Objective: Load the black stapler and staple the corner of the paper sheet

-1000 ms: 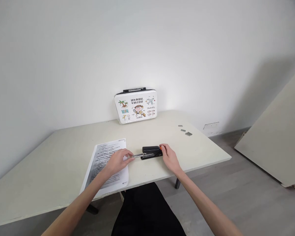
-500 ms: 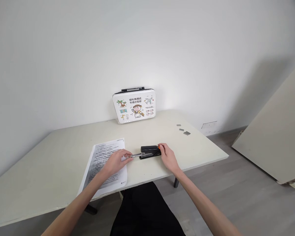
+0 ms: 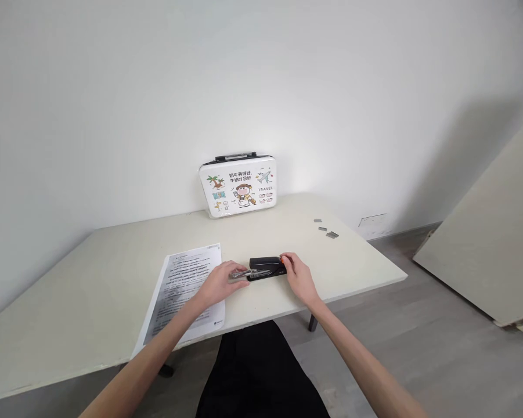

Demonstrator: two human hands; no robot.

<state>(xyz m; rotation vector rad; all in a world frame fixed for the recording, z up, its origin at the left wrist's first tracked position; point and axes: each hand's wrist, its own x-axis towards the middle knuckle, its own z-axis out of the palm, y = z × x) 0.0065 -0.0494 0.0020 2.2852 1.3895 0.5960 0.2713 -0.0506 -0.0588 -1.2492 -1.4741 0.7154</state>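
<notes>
Head view | stapler on desk, right of paper | left grip: fingers around protruding metal rail | right grip: holding rear end | advisable: brace rear, keep rail straight

The white case says "TRAVEL" at its 3 o'clock and "奶牛养得好, 牛奶才会好" near its 12 o'clock. At 7 o'clock from it, the paper has lots of words, too tiny to read.
</notes>
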